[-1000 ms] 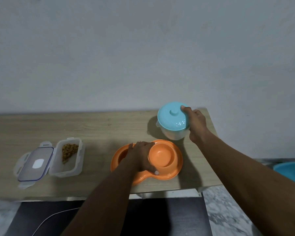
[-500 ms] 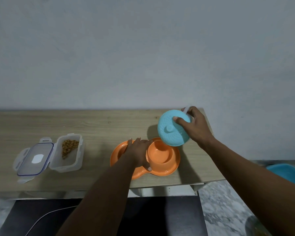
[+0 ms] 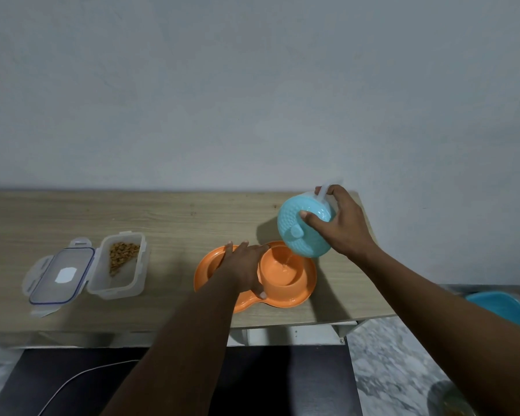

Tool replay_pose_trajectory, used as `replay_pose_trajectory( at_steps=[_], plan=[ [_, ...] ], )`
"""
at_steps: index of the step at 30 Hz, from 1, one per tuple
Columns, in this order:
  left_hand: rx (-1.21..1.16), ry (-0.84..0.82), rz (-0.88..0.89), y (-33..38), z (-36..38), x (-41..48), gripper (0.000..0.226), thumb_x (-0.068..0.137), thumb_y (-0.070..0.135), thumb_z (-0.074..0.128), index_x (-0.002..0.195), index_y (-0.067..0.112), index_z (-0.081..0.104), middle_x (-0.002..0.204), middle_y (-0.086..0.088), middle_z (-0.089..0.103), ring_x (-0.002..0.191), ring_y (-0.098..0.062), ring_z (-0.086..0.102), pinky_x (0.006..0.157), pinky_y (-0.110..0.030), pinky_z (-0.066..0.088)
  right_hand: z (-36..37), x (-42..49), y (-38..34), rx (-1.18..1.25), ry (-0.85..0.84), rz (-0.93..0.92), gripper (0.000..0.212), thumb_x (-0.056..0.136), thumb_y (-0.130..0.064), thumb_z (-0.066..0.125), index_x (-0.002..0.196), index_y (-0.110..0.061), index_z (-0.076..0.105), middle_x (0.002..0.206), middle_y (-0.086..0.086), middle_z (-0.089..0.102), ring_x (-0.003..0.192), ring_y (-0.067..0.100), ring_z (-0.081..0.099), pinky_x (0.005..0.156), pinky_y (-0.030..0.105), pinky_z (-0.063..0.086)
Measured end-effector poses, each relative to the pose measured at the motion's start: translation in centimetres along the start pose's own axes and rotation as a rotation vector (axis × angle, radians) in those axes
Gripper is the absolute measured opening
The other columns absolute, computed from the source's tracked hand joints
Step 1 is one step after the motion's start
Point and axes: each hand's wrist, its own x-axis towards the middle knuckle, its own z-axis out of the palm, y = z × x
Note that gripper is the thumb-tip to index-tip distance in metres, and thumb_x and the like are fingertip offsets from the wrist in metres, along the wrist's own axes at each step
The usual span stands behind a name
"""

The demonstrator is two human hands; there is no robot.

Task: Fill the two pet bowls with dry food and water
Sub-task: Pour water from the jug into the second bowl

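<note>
An orange double pet bowl lies near the front edge of the wooden table. My left hand rests on it between the two wells, covering most of the left well. My right hand grips a white jug with a light blue lid, tipped steeply over the right well. A thin stream of water runs from the jug into that well. At the left stands a clear plastic container with brown dry food in it.
The container's clear lid lies beside it on the left. The table's right edge is just past the jug. A blue tub sits lower at the right, above a marble floor. Something dark lies below the table's front edge.
My right hand lifted the jug off the table and tipped it further over the right well; water now runs out. My left hand stayed on the bowl.
</note>
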Motion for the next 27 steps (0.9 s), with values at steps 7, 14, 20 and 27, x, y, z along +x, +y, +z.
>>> replay_pose_trajectory(
  at_steps=[7,14,20,27],
  plan=[
    [0.007,-0.003,-0.013,0.2,-0.1,-0.2,0.122,0.055,0.048,0.089,0.154,0.031,0.020,0.159,-0.001,0.033,0.152,-0.031,0.011,0.117,-0.062,-0.009,-0.6,0.2,-0.7,-0.018,0.007,-0.056,0.058,0.076,-0.051,0.075,0.118,-0.017,0.055,0.120,-0.005,0.062,0.104,0.016,0.060,0.083,0.041,0.055],
    [0.024,-0.007,-0.029,0.6,-0.3,-0.5,0.122,0.057,0.046,0.090,0.155,0.032,0.018,0.160,-0.001,0.031,0.152,-0.030,0.010,0.119,-0.061,-0.008,-1.4,0.9,-2.0,-0.015,0.024,-0.107,0.059,0.077,-0.051,0.074,0.121,-0.016,0.054,0.126,-0.004,0.062,0.111,0.017,0.059,0.087,0.038,0.053],
    [0.031,-0.017,-0.042,0.5,-0.2,-0.3,0.124,0.056,0.046,0.090,0.155,0.034,0.016,0.160,0.001,0.030,0.152,-0.029,0.010,0.119,-0.060,-0.009,-2.1,1.3,-3.0,-0.019,0.027,-0.147,0.061,0.077,-0.051,0.074,0.123,-0.015,0.054,0.128,-0.002,0.061,0.112,0.018,0.059,0.087,0.036,0.053],
    [0.021,-0.011,-0.052,0.7,-0.3,-0.6,0.124,0.056,0.044,0.091,0.155,0.035,0.016,0.161,0.000,0.029,0.152,-0.028,0.010,0.119,-0.059,-0.008,-2.7,1.7,-3.8,-0.027,0.029,-0.184,0.064,0.077,-0.053,0.072,0.125,-0.016,0.054,0.128,-0.002,0.060,0.113,0.017,0.058,0.088,0.035,0.052]
  ],
)
